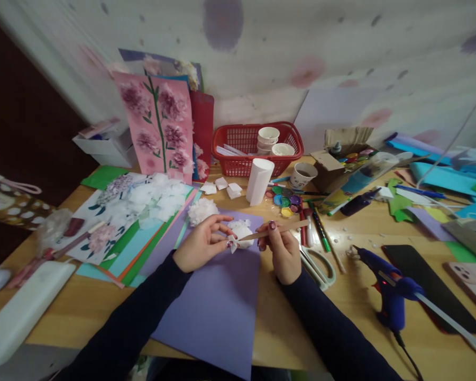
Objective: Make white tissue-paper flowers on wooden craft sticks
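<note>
My left hand (206, 241) pinches a small piece of white tissue paper (232, 244) between thumb and finger. In my right hand (282, 248) is a flat wooden craft stick (291, 226), gripped near its middle, its left tip at the tissue piece. Just behind the fingertips a white, partly covered round form (241, 232) sits on the purple paper sheet (222, 307); its lower side is partly hidden by the stick. A fluffy white paper pompom (203, 211) lies beside my left hand, at the sheet's far left corner.
A blue glue gun (388, 296), its light red, lies right of my arm near a black phone (428, 286). Scissors (321, 267) are beside my right hand. Behind stand a white roll (259, 182), paint pots (286, 201) and a red basket (238, 166). Colored papers (130, 248) spread left.
</note>
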A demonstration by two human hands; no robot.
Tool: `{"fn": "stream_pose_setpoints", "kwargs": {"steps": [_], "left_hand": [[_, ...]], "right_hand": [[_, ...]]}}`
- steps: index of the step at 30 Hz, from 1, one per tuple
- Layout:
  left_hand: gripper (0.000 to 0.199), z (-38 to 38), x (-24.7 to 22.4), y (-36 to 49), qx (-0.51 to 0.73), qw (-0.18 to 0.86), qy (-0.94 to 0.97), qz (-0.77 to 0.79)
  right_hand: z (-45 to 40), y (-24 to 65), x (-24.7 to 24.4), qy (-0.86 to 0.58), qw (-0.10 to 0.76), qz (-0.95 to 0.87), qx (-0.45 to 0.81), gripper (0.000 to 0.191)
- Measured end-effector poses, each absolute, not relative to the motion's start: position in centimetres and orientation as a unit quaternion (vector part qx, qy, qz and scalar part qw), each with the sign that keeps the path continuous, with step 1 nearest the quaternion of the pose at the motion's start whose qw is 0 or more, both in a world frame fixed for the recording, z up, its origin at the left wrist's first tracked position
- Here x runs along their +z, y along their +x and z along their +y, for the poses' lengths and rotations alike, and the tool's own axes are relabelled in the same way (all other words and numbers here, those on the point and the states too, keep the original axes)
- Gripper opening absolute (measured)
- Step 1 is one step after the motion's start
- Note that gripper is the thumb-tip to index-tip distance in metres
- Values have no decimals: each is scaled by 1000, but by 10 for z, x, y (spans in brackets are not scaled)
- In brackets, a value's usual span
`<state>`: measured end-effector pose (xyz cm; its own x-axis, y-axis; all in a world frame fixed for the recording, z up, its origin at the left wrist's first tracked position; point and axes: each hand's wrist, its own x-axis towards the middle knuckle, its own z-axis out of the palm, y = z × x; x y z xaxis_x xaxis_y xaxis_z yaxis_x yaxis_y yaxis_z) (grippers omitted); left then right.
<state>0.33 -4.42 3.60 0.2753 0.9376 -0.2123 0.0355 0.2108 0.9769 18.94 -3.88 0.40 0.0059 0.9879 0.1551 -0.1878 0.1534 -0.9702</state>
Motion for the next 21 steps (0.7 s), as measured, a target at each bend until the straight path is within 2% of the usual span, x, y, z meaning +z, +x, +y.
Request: {"fn": "stream_pose_setpoints", "kwargs": {"steps": [8,21], "left_hand": [[50,-41,39,8,382,576,522,501],[46,-44,41,9,379,585,515,498]], "right_hand": [[-38,191,3,-401,570,-498,517,40],[-38,190,4,-406,578,-487,513,42]]}}
